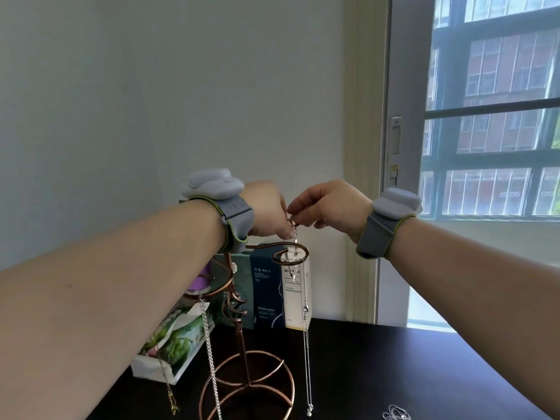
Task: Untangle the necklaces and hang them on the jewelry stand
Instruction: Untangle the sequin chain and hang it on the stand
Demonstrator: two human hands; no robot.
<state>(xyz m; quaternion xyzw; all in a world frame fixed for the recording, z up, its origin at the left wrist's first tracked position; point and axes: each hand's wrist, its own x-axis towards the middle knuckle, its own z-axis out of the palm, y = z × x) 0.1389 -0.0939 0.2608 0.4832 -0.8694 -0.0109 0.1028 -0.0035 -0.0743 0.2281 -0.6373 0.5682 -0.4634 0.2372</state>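
A copper wire jewelry stand (242,338) rises from a dark table. My left hand (266,213) and my right hand (327,207) meet above its curled top arm (291,253), both pinching the upper end of a thin silver necklace (306,344) that drops past the arm to near the table. A thicker silver chain (210,353) hangs from a lower arm on the left, and a thin gold chain (166,380) dangles further left. More silver chain (397,415) lies loose on the table at the bottom right.
Behind the stand are upright boxes, dark blue (268,292) and white (298,292), and a floral tissue box (172,344) to the left. A window (491,116) fills the right side; a plain wall is behind. Grey bands sit on both wrists.
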